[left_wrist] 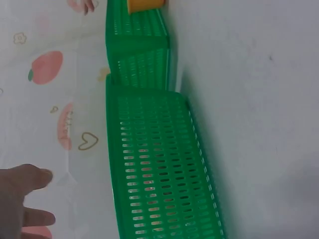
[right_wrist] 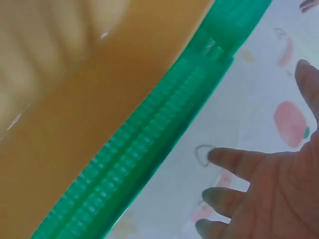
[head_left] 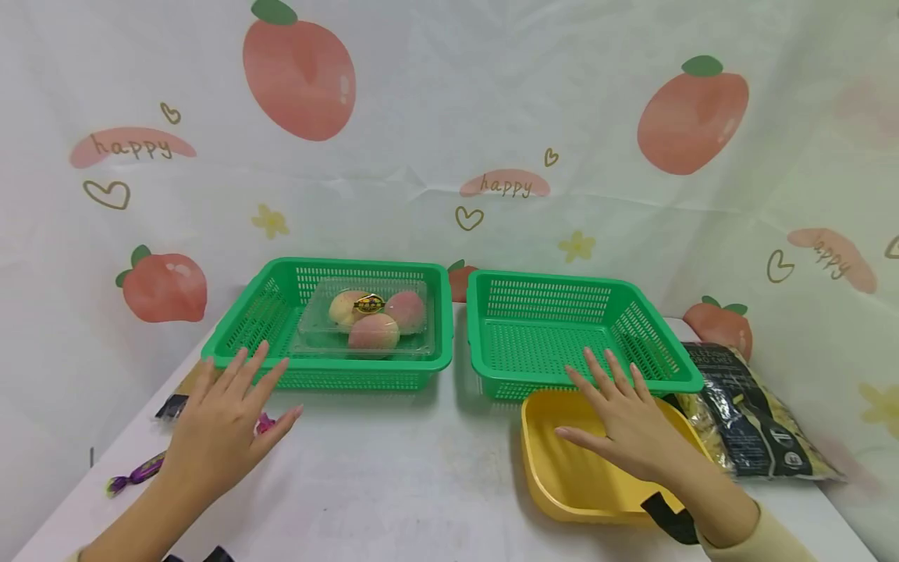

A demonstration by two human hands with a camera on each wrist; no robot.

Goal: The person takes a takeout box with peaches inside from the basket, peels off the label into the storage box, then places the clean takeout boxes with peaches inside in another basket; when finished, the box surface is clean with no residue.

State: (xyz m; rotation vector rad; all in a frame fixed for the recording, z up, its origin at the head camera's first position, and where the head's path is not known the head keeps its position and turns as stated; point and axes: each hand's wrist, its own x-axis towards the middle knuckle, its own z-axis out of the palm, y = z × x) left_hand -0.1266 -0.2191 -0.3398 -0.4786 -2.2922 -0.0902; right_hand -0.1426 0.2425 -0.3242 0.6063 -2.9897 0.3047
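My left hand (head_left: 221,425) hovers with fingers spread, in front of the left green basket (head_left: 393,375), and holds nothing. Inside that basket lies a clear plastic box (head_left: 316,316) with peaches (head_left: 374,334) showing through its lid. My right hand (head_left: 625,425), also spread and holding nothing, is over the yellow bin (head_left: 562,488). Behind the bin stands the right green basket (head_left: 520,343), with nothing visible in it. In the left wrist view, some fingers (left_wrist: 35,178) show beside the basket; in the right wrist view, straight fingers (right_wrist: 239,162) extend past the basket's rim.
A black-and-clear food bag (head_left: 758,421) lies at the right, beside the bin. Near my left hand are a purple wrapped candy (head_left: 143,470), a pink item (head_left: 264,423) partly hidden, and a dark packet (head_left: 171,407). A printed curtain (head_left: 421,101) hangs behind the white table (head_left: 393,484).
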